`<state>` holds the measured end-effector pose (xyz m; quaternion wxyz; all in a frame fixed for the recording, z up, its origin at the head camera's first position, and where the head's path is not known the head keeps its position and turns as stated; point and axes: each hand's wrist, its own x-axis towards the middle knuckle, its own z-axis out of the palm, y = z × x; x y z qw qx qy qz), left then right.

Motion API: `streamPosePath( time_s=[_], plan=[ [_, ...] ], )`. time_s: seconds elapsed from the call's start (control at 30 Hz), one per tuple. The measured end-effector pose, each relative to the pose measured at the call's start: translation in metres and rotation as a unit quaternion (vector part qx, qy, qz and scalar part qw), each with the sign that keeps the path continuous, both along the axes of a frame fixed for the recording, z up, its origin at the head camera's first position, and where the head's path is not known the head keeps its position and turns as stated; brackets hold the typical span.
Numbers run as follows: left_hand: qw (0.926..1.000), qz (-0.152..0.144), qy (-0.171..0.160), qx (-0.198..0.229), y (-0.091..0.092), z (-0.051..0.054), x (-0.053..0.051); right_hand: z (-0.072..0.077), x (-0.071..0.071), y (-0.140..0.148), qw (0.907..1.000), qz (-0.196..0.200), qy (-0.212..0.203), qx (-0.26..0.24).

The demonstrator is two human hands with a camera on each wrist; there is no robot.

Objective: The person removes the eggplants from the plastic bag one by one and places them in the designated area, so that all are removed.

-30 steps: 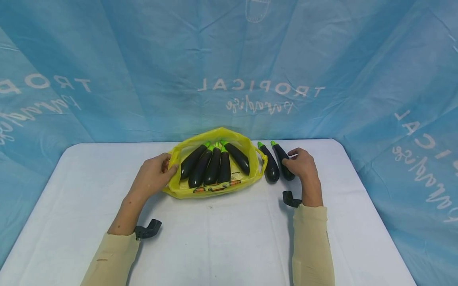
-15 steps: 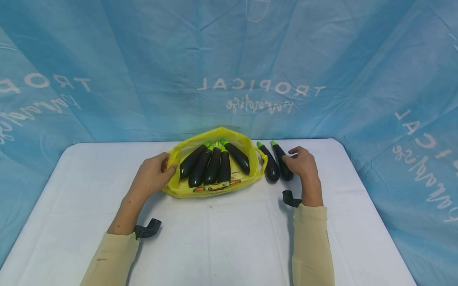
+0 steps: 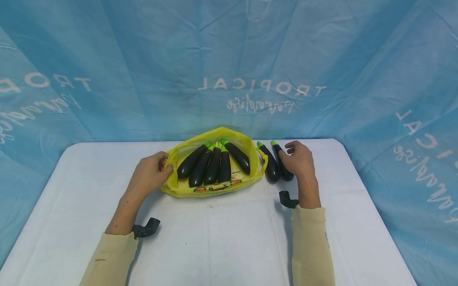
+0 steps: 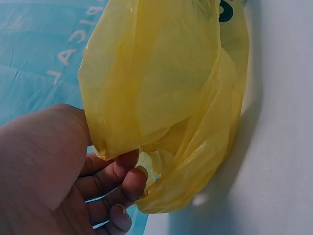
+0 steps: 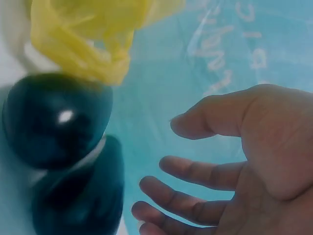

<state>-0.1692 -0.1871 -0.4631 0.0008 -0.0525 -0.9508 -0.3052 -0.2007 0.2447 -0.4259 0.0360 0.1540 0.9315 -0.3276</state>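
A yellow plastic bag point(image 3: 187, 192) lies with its mouth spread wide near the back of the table. Several dark eggplants point(image 3: 214, 167) with green stem ends are inside it. My left hand point(image 3: 146, 176) grips the bag's left edge, its fingers curled at the plastic in the left wrist view. To the right of the bag lie two more eggplants, one point(image 3: 272, 169) by the bag's handle loop and another point(image 3: 277, 151) beside it. My right hand point(image 3: 299, 159) hovers at that outer eggplant, thumb and fingers apart, with nothing between them in the right wrist view.
A white cloth covers the table point(image 3: 222, 238). Blue printed fabric point(image 3: 229, 59) hangs right behind the table and along both sides. A black wrist mount point(image 3: 146, 228) sticks out from my left wrist, and another mount point(image 3: 288, 200) from my right.
My left hand has shifted slightly left, drawing the bag's left edge with it; the leftmost eggplant inside has slid left too. My right hand has moved slightly left and away from me.
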Motion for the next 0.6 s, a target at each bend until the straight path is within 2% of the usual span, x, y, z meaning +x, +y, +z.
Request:
streamPosePath(
  time_s=[0.17,0.37,0.5,0.6],
  plan=[
    [1.0000,-0.001,0.003,0.004,-0.003,0.000,0.000,0.003,0.004,-0.017,0.9969,0.046,0.064,-0.001],
    [0.9999,0.000,0.004,0.009,-0.004,0.000,0.000,0.008,0.010,-0.042,0.9858,0.105,0.131,-0.006],
    [0.9999,0.002,0.002,0.010,-0.005,0.001,0.000,0.008,0.014,-0.058,0.9753,0.131,0.177,-0.007],
    [0.9999,0.002,0.002,0.010,-0.006,0.001,0.000,0.005,0.016,-0.069,0.9635,0.158,0.216,-0.010]
  ],
)
